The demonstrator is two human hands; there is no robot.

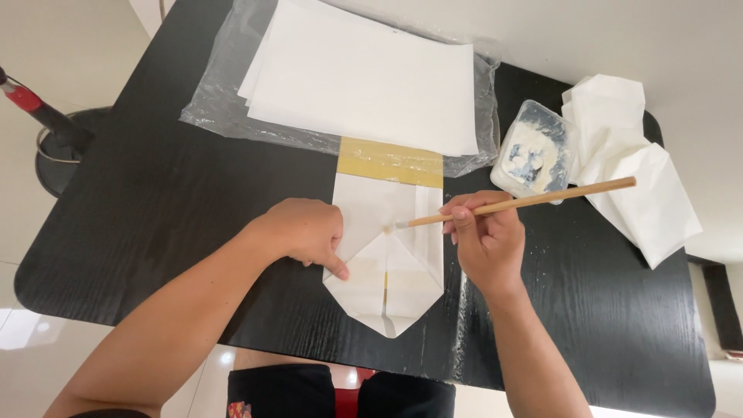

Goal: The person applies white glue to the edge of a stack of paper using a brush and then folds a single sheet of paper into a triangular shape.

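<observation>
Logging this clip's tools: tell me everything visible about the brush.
The brush has a long, thin, pale wooden handle and a small whitish tip. It lies nearly level, slanting up to the right, its far end passing over the edge of the paste tub. The right hand pinches it near the tip end between fingers and thumb. The tip meets the folded white paper bag near its centre fold, which the left hand presses flat on the black table.

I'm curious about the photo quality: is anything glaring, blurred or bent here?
Head view: sharp throughout; soft sheen on the plastic sleeve and black table; bright glare on the floor tiles; table edges bow slightly, a wide-lens look; faint shadows under the left hand and right hand.
</observation>
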